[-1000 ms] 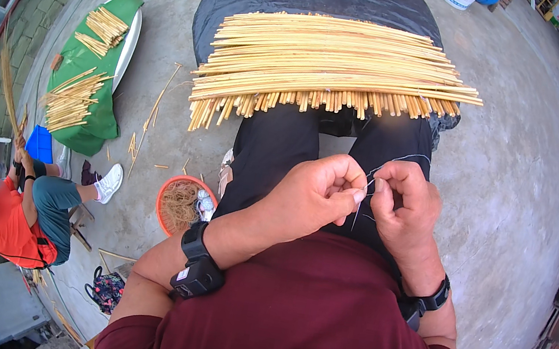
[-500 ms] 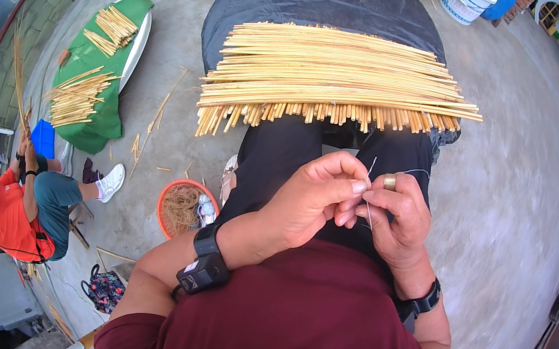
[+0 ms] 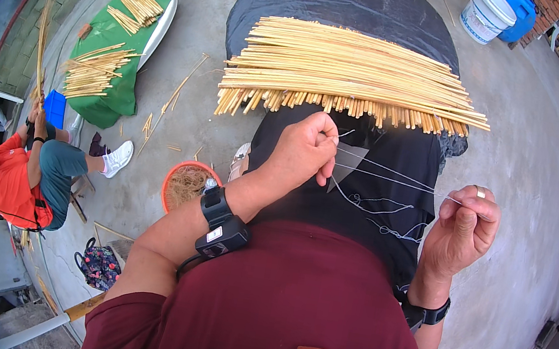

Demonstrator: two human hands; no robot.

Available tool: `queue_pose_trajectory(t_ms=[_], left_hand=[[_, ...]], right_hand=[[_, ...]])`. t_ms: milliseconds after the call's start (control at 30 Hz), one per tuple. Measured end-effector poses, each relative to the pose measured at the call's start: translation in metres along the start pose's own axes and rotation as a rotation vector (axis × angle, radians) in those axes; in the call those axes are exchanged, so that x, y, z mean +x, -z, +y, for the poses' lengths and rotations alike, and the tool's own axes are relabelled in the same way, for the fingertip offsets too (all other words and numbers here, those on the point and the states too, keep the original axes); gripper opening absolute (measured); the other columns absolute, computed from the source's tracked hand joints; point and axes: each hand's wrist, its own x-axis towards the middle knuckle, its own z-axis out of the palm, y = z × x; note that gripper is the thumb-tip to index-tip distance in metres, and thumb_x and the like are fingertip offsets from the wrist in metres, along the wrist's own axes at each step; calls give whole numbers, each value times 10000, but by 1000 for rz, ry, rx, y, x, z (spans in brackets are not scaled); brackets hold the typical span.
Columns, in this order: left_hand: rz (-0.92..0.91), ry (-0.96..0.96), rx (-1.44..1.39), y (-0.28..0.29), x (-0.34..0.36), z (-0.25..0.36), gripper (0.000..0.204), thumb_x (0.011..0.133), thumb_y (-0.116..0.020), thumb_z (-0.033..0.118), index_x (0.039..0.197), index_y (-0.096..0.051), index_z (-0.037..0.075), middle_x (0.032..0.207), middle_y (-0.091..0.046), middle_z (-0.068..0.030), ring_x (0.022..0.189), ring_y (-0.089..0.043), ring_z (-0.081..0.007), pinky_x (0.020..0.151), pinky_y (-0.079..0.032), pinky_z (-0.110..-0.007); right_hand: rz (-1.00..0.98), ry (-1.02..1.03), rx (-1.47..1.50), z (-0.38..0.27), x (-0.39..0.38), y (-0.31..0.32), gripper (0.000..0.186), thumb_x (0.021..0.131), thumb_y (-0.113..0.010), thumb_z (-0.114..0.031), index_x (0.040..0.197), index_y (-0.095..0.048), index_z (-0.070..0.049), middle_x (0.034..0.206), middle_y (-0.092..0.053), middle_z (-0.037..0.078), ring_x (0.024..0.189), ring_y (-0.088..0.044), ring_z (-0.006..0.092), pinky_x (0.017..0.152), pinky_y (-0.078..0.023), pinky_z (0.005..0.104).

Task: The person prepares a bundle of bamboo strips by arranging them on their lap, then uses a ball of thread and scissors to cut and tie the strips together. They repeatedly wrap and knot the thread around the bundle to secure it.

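My left hand (image 3: 305,146) pinches a white thread (image 3: 385,169) at the middle, over my dark trousers. My right hand (image 3: 462,231), farther right and lower, also grips the thread, which stretches between both hands in taut strands; whether a needle is in the fingers I cannot tell. Slack loops of thread hang down over the trousers. Just beyond my hands, a thick row of pale straw-coloured stalks (image 3: 354,63) lies crosswise on a round black-covered surface (image 3: 341,3), with shorter cut ends poking out along its near edge.
At left, a seated co-worker (image 3: 18,179) holds upright stalks near a blue bin (image 3: 54,108). A green cloth (image 3: 121,97) carries stalk bundles. An orange basket (image 3: 170,183) of fibre and a patterned bag (image 3: 100,263) sit nearby. A bucket (image 3: 485,17) and blue container (image 3: 519,19) stand back right.
My hands have moved from close together to wide apart, the left up, the right out to the right, drawing the thread out between them. The view has shifted slightly.
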Motion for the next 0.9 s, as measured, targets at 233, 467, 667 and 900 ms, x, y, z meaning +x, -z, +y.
queue_pose_trajectory(t_ms=[233, 467, 667, 900], left_hand=[[419, -39, 324, 92, -8, -31, 65, 918, -521, 63, 857, -507, 78, 527, -537, -3, 395, -438, -57, 363, -319, -224], [598, -67, 620, 159, -33, -61, 65, 899, -548, 72, 842, -516, 65, 513, -524, 1, 417, -439, -64, 393, -325, -251], [644, -74, 803, 216, -46, -60, 44, 871, -562, 66, 836, -537, 55, 558, -542, -8, 489, -477, -61, 466, -375, -246], [721, -55, 916, 272, -66, -31, 60, 854, -592, 79, 802, -572, 56, 571, -510, 26, 531, -455, -48, 503, -375, -232]], right_hand=[[265, -5, 231, -23, 17, 69, 115, 951, -589, -165, 955, -602, -51, 937, -585, 86, 635, -450, 91, 497, -337, 203], [482, -202, 311, 18, -4, 118, 137, 967, -570, -169, 966, -557, -32, 942, -552, 61, 685, -452, 82, 526, -346, 201], [505, -267, 327, 44, -6, 158, 138, 976, -555, -158, 960, -543, -22, 952, -553, 69, 692, -477, 84, 526, -362, 210], [597, -540, 520, 93, -11, 255, 171, 1013, -452, -143, 936, -513, -3, 876, -560, 88, 700, -548, 117, 659, -511, 245]])
